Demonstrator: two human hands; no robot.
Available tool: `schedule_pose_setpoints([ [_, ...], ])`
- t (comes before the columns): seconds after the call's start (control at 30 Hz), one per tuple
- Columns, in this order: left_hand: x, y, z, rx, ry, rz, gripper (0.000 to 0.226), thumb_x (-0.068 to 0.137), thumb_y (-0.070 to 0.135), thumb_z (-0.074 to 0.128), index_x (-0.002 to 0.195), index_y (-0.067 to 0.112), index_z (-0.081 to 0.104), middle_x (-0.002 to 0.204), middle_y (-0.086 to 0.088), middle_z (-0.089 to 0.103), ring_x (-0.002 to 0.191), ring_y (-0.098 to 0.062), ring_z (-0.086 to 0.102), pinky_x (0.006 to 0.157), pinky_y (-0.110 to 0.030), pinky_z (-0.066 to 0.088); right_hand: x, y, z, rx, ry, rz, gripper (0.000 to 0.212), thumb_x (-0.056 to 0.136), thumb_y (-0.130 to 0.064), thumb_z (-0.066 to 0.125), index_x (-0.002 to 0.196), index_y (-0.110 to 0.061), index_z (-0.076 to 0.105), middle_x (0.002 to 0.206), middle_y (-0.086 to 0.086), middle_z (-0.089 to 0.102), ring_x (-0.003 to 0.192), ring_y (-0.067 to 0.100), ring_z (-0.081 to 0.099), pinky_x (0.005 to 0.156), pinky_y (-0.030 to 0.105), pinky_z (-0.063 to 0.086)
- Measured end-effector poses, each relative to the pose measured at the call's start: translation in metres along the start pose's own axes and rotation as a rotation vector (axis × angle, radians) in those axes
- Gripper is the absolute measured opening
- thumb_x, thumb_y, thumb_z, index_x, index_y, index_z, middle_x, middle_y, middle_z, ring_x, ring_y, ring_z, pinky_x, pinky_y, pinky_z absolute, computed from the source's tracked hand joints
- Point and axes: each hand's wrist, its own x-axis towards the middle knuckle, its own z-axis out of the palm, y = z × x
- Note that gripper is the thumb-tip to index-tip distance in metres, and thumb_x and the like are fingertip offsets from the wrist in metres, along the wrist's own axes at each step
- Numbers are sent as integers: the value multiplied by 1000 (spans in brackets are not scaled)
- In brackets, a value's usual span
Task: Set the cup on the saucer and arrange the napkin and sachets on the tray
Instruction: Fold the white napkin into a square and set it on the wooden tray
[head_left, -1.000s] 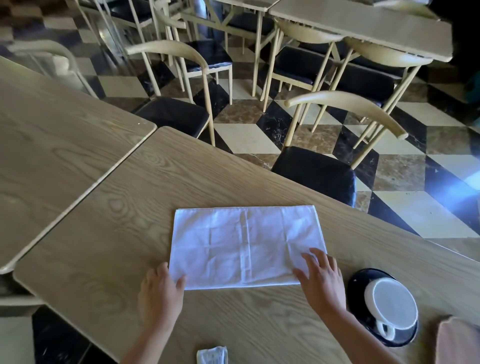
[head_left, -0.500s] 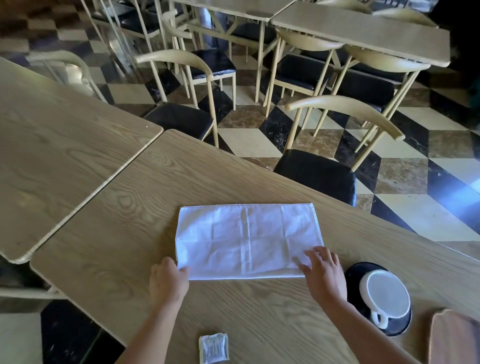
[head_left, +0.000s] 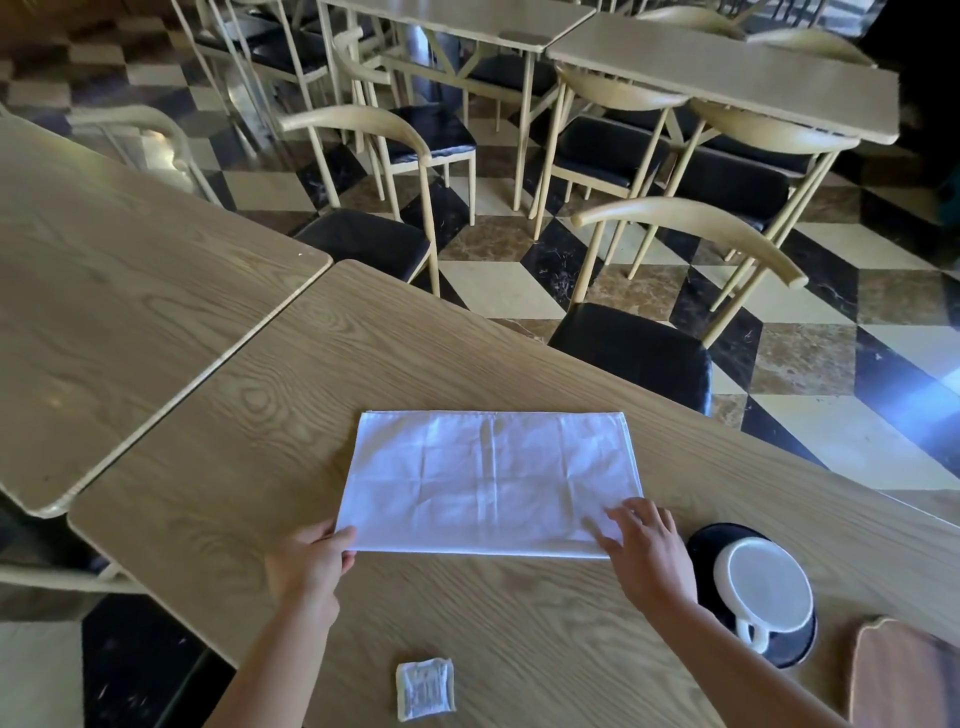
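Observation:
A white napkin (head_left: 491, 480) lies flat on the wooden table (head_left: 260, 441), folded into a wide rectangle. My left hand (head_left: 309, 564) pinches its near left corner. My right hand (head_left: 649, 553) rests with spread fingers on its near right corner. To the right, a white cup (head_left: 763, 587) stands on a dark saucer (head_left: 709, 551), handle toward me. A small white sachet (head_left: 425, 688) lies near the table's front edge. A brown wooden tray (head_left: 904, 675) shows only its corner at the bottom right.
A second wooden table (head_left: 104, 291) abuts on the left. Chairs with black seats (head_left: 634, 353) stand along the far side, over a checkered floor. More tables and chairs fill the background.
My left hand has closed on the napkin's near left corner, and my right hand slid toward the near right corner. The view tilted up slightly, showing more of the sachet and tray.

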Motion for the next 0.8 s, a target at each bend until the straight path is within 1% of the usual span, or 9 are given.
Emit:
schedule_pose_setpoints([
  [0.1,2,-2,0,-94,29,-76,18,76,5,78,92,9,72,80,-7,68,65,-14,59,55,-19,57,-1,-1,-3,-10,-39,-3,32,88,-37,67,115,-21,67,126,0,56,112,27,51,78,40,53],
  [0.17,-1,-3,5,-138,-2,-90,21,77,7,78,95,9,69,86,-4,66,72,-11,60,69,-25,57,2,-4,-7,-27,-73,14,31,88,-34,66,115,-21,65,125,-1,56,111,26,50,78,37,51],
  [0.23,-8,1,14,-122,-27,-26,22,78,8,77,97,9,67,89,-1,66,79,-10,62,81,-31,53,8,-10,-10,-44,-88,24,31,87,-30,65,117,-23,63,124,-4,57,111,24,49,80,33,48],
  [0.3,-18,9,24,-75,-58,115,18,76,10,78,90,11,67,80,2,66,73,-8,60,76,-30,50,15,-21,-11,20,-93,18,31,86,-26,64,117,-22,62,123,-5,60,111,23,50,81,32,47],
  [0.4,-40,19,43,-32,-115,355,15,62,19,75,76,17,68,56,9,65,57,-7,56,57,-22,47,32,-57,-18,339,-198,99,28,88,-25,64,115,-19,64,112,0,68,106,23,60,82,32,48],
  [0.5,-58,21,65,37,-191,540,9,65,17,70,69,25,66,57,7,66,56,-11,57,59,-29,47,56,-110,-35,845,-373,256,22,91,-22,63,110,-12,66,98,14,74,81,22,66,76,35,51],
  [0.57,-69,19,78,105,-238,633,13,67,12,66,69,26,65,59,3,65,57,-14,59,59,-35,49,69,-142,-47,1028,-490,250,19,94,-28,59,102,-13,67,94,13,75,72,20,64,69,33,54],
  [0.7,-87,16,92,318,-248,889,12,69,6,63,74,17,65,68,1,63,66,-23,60,64,-44,51,95,-182,-67,943,-511,92,42,81,-60,63,83,-17,65,75,0,68,63,17,65,59,33,55],
  [0.8,-103,14,99,483,-235,1071,20,66,-1,68,70,18,60,67,6,59,68,-17,56,64,-34,46,115,-188,-77,552,-317,-14,55,68,-60,74,103,-18,68,91,-1,72,77,23,70,65,31,53],
])
